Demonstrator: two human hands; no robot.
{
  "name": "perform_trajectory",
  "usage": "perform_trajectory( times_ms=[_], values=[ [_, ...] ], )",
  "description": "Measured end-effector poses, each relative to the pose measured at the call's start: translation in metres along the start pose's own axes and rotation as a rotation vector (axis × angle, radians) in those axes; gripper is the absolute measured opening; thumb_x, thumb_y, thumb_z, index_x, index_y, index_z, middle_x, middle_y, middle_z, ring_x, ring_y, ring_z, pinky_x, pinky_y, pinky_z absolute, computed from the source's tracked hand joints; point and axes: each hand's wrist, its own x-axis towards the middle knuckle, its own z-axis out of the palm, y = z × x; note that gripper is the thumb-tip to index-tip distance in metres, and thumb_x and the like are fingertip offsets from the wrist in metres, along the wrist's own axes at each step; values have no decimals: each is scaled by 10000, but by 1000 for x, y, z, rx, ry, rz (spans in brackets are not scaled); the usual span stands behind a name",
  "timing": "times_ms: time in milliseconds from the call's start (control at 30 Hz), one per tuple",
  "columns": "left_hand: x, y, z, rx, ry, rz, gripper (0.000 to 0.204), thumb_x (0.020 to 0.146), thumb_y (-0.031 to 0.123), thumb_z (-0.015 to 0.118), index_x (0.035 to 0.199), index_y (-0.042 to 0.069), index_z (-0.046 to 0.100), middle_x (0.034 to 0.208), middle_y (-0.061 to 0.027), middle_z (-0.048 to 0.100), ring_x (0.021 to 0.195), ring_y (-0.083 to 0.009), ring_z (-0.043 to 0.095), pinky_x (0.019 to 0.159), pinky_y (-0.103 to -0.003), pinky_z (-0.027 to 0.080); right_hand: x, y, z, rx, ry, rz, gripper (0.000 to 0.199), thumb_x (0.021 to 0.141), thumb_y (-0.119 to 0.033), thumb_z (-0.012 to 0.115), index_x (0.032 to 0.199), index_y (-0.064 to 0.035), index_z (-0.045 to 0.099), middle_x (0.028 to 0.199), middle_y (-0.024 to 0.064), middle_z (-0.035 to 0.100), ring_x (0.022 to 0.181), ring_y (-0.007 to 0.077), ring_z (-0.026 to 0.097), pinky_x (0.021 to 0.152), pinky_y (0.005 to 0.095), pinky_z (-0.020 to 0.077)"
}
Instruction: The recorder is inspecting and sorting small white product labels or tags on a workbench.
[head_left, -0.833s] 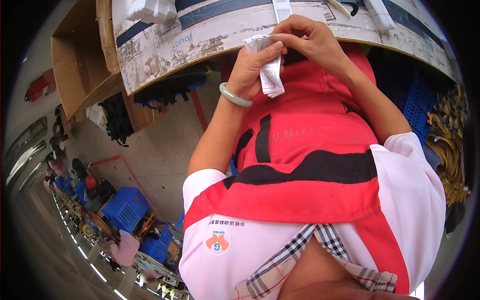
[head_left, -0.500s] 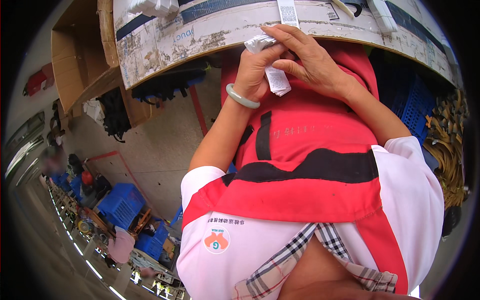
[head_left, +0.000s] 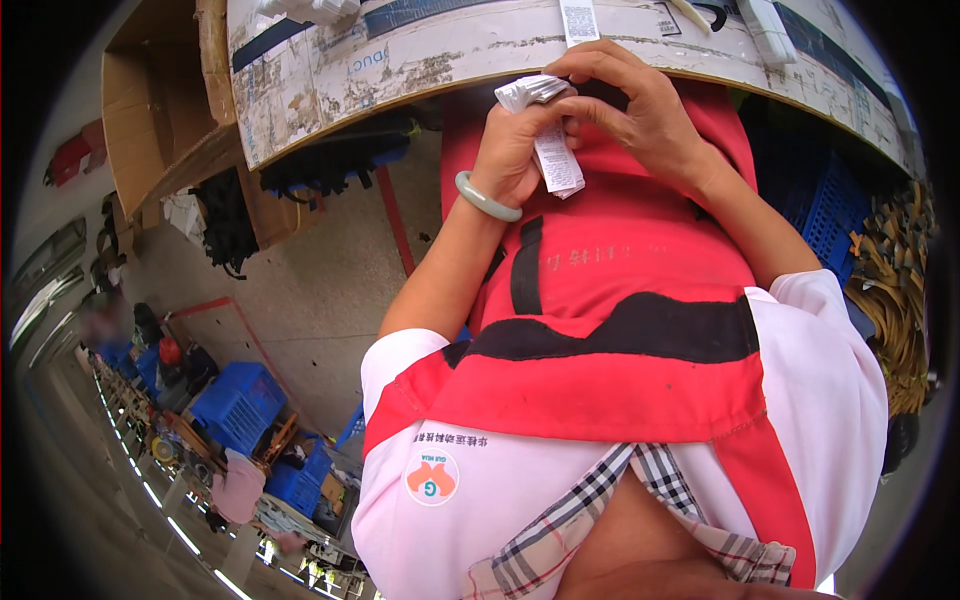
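Just in front of the table edge, my left hand (head_left: 512, 150) is closed round a folded stack of white printed labels (head_left: 558, 165). The stack's bunched upper end sticks out above the thumb, and its lower end hangs below the fingers. My right hand (head_left: 645, 115) comes in from the right, with its thumb and bent index finger at the upper end of the stack. Its other fingers are partly hidden. Beyond the hands, a white printed label strip (head_left: 579, 20) lies on the table (head_left: 430, 75).
White bundles (head_left: 768, 32) lie farther back on the table. An open cardboard box (head_left: 160, 110) stands at left. Below the table at right are a blue crate (head_left: 838, 215) and stacked tan-and-dark pieces (head_left: 893, 300). Blue crates (head_left: 238, 405) and people occupy the floor at lower left.
My right hand has bent its fingers and drawn its thumb up from the lower part of the stack to the upper end. My left hand still holds the labels, almost unmoved.
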Motion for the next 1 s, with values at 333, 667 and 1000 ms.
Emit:
perform_trajectory(
  times_ms=[333,667,1000],
  values=[
    [-1,0,2,34,-92,-82,168,852,53,722,980,36,615,828,-42,631,678,-139,614,567,-289,525,7,11,-8,-48,-2,-93,60,870,-23,637,909,0,597,877,89,591,763,192,620,659,294,500],
    [2,0,-2,-134,-187,-140,581,873,589,585,1052,37,549,863,-64,572,680,-136,562,572,-267,486,8,2,-12,114,-59,133,98,869,-17,660,956,-9,616,952,68,588,837,155,595,741,276,490],
    [1,-3,-3,-80,-161,-103,582,877,590,581,1045,34,556,848,-57,565,679,-135,583,565,-267,506,4,1,-6,-9,-1,37,72,838,-49,676,883,-6,639,843,93,595,727,214,623,657,322,507]
  ],
)
